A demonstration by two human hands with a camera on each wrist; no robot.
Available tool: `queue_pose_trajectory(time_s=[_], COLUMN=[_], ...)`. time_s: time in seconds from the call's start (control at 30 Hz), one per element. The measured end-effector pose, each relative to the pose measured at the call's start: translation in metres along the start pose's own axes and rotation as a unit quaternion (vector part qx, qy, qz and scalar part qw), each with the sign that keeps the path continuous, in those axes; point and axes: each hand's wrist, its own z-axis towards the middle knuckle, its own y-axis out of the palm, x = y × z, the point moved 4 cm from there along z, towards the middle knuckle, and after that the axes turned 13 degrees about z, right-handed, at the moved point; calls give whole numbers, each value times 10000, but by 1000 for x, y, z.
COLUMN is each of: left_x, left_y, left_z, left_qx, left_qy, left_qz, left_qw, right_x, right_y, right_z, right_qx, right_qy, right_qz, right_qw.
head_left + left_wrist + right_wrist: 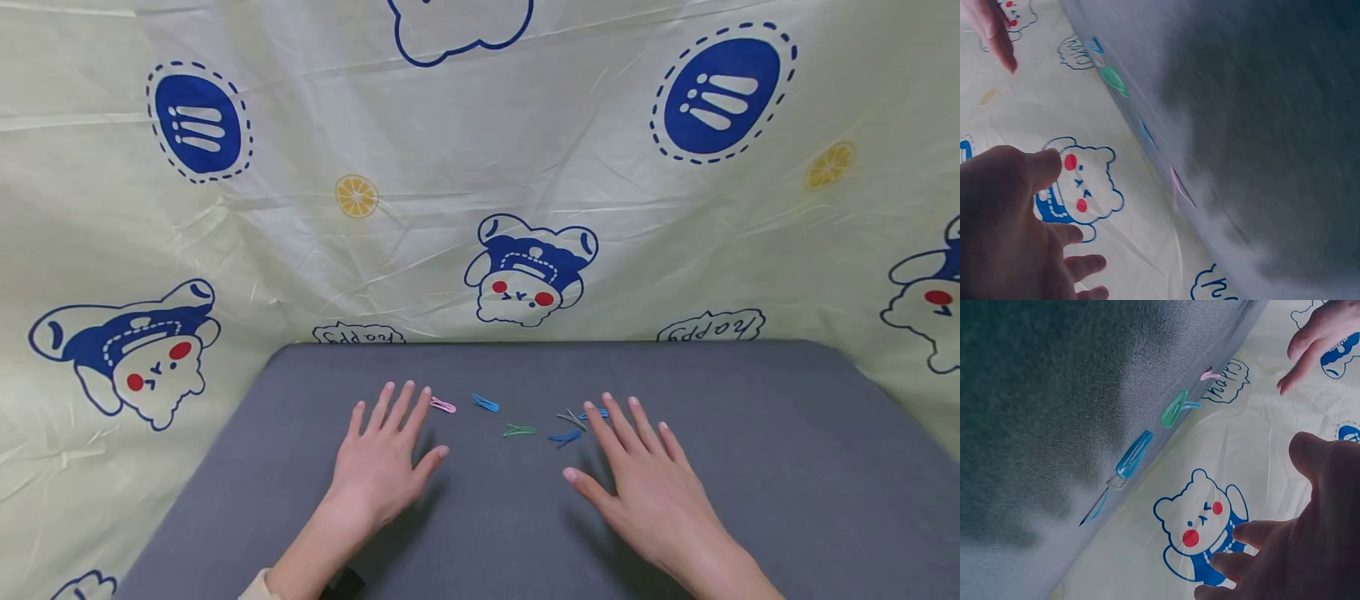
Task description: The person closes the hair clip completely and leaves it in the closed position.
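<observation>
Both hands hover over the grey table with fingers spread and nothing held. My left hand (378,471) is nearest a pink hair clip (443,405), its fingertips overlapping the clip's edge in the head view. To the right of that lies a light blue hair clip (485,402), and nearer me a green hair clip (519,430). Close to the fingers of my right hand (648,487) are a grey hair clip (572,419), a dark blue hair clip (565,437) and another blue hair clip (596,413), partly covered by a fingertip. The clips look splayed open in the wrist views.
The table (480,517) has a dark grey cloth surface, its far edge just beyond the clips. Behind and beside it hangs a cream sheet (420,267) printed with blue bears and orange slices. Something black (345,583) shows under the left wrist.
</observation>
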Motion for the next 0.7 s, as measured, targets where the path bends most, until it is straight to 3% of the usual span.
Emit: queue_pose_trajectory(time_s=[0.17,0.7], left_x=[-11,-43], left_y=[2,4], left_z=[8,30], left_qx=[71,445], left_qy=[156,476], left_qz=[171,-163], left_qw=[9997,9977], right_x=[-5,-20], right_y=[5,17], right_z=[11,51], right_qx=[-39,98], right_qy=[-137,-828], right_qz=[-102,-284], right_qw=[9998,9961])
